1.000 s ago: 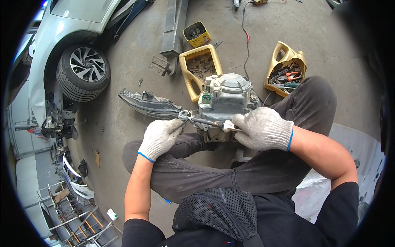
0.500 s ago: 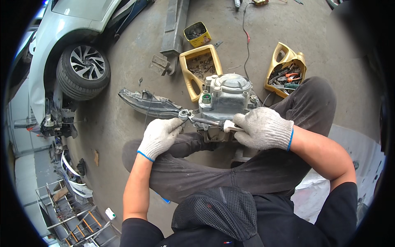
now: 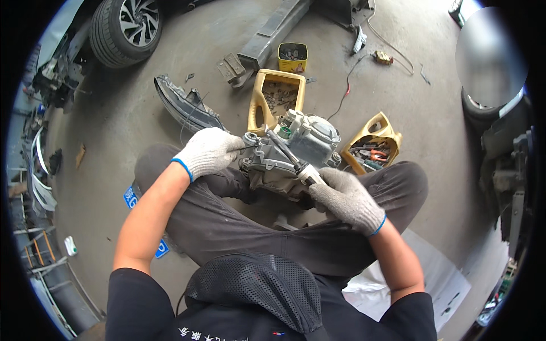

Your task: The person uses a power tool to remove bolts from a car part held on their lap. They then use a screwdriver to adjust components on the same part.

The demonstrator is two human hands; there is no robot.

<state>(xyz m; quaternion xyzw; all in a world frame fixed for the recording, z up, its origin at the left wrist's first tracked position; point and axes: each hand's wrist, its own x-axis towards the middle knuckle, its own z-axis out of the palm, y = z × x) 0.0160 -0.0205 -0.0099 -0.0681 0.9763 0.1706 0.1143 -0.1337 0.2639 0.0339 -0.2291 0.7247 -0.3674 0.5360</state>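
lamp housing [image 3: 311, 139] between the knees [image 3: 406, 182]; second lamp [image 3: 185, 105] to its left; jug of tools [image 3: 394, 140] to its right; jug of small bits [image 3: 257, 96] behind; tin [image 3: 292, 66] beyond that; wheel [image 3: 122, 31] far left.

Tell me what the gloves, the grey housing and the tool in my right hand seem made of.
Gloves: matte knitted fabric, perhaps cotton, by the ribbed cuffs.
Grey housing: likely dull plastic, judging by its moulded bosses.
Tool: shaft probably metal, slim with a slight sheen; pale handle perhaps plastic, being smooth.
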